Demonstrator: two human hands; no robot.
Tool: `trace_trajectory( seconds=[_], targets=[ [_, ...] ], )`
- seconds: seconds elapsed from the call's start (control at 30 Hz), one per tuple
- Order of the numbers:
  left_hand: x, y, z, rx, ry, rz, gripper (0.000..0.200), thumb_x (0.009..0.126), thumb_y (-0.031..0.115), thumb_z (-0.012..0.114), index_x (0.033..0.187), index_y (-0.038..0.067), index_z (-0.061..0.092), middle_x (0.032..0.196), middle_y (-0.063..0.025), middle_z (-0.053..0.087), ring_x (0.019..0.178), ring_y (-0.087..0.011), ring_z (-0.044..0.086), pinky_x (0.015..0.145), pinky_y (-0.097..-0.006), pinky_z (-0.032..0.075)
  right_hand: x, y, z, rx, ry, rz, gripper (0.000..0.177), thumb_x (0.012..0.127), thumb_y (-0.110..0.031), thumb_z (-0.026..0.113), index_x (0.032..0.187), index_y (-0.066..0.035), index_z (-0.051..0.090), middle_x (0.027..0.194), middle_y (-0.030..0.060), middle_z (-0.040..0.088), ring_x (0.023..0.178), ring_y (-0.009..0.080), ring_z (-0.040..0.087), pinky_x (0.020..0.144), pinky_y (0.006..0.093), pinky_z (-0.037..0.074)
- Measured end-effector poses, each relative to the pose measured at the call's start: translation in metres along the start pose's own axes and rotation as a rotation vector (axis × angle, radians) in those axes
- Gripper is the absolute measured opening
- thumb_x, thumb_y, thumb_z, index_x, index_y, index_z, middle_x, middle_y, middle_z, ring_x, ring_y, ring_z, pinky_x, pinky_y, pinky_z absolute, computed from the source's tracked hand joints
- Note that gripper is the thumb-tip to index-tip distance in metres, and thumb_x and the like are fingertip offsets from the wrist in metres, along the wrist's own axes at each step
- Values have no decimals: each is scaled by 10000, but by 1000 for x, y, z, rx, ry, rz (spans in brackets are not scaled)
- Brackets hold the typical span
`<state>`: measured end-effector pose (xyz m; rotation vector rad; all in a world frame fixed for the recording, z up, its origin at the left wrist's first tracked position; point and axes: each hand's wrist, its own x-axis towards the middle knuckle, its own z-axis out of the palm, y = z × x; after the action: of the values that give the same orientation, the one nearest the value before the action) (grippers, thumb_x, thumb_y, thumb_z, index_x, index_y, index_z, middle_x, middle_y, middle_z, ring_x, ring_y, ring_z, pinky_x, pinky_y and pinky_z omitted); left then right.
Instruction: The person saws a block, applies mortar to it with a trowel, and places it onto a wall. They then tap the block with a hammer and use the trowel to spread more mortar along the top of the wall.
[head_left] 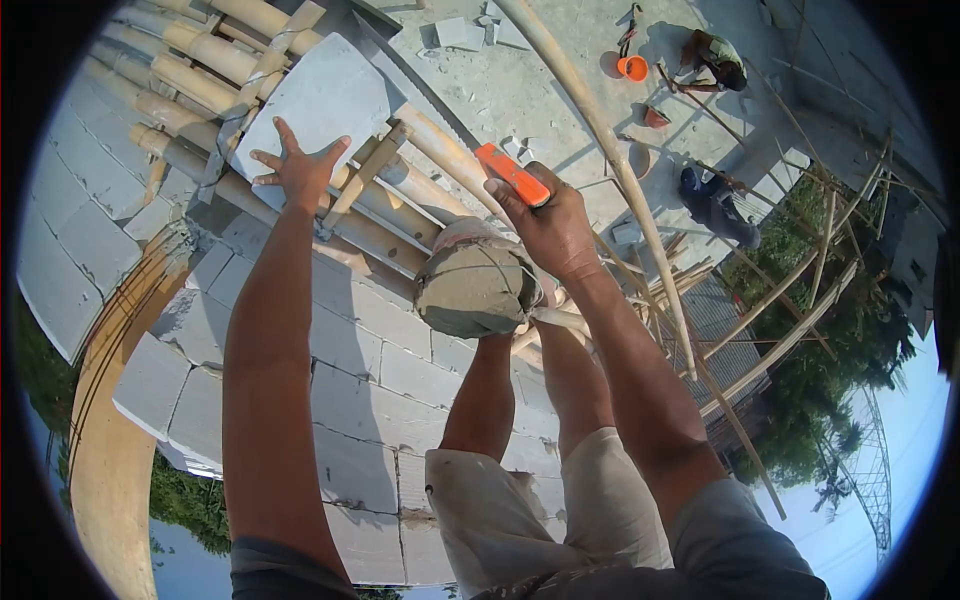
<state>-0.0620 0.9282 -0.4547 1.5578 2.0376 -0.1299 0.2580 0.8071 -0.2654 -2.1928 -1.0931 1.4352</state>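
Note:
My left hand [300, 175] lies with fingers spread on a pale grey block [325, 90], which rests on the bamboo poles. My right hand [555, 225] is wrapped round the orange handle of a hand saw [513, 174]. The saw's long dark blade runs from the handle up and left, past the block's right edge. Below and between my hands, a container of wet grey mortar [470, 288] stands close to my legs.
Bamboo poles [200, 85] form a platform at upper left, beside a block wall [370, 400]. A long bamboo pole [610, 150] slants past my right side. Far below are an orange bucket [632, 68], a crouching person [715, 60] and another person [715, 205].

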Motion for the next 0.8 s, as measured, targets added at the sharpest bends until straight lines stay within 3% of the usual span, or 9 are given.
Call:
trace_trajectory(
  seconds=[0.13,0.3,0.37,0.5,0.73,0.8],
  targets=[
    [8,0,6,25,3,2,1421,675,753,784,1644,147,-61,1529,-533,-14,1472,-589,-217,1099,-770,-135,-14,-30,-33,-75,-81,-11,395,959,-402,671,957,-8,636,835,227,705,866,430,688,769,469,540],
    [8,1,2,-11,-2,73,1406,690,746,777,1643,131,-55,1524,-539,27,1469,-600,-205,1095,-773,-136,44,-45,9,-147,-107,-51,341,929,-350,692,992,-14,688,854,233,713,870,445,684,804,488,547],
    [6,1,0,30,-19,-19,1408,692,744,778,1641,103,-42,1542,-518,34,1467,-603,-205,1096,-772,-129,56,-54,9,-161,-121,-78,386,964,-388,663,1004,-4,678,813,214,699,812,421,679,782,464,538],
    [12,-10,6,18,-12,27,1415,687,746,782,1637,78,-28,1555,-504,1,1469,-602,-202,1108,-763,-112,3,-47,-26,-164,-130,-83,328,914,-338,685,1065,-50,724,898,221,728,913,417,698,848,474,558],
    [19,-5,3,63,-15,55,1419,684,761,776,1636,79,-27,1545,-514,-16,1470,-603,-193,1119,-767,-76,93,-34,42,-162,-74,-4,303,911,-336,672,1024,-62,737,939,208,737,928,406,703,860,476,559],
    [10,-1,-1,114,-10,-26,1377,705,793,727,1641,103,-11,1567,-479,27,1494,-581,-128,1158,-742,-21,90,-32,40,-166,-67,-111,358,917,-372,679,1036,-37,729,881,233,722,869,436,691,832,477,553]
  ],
)
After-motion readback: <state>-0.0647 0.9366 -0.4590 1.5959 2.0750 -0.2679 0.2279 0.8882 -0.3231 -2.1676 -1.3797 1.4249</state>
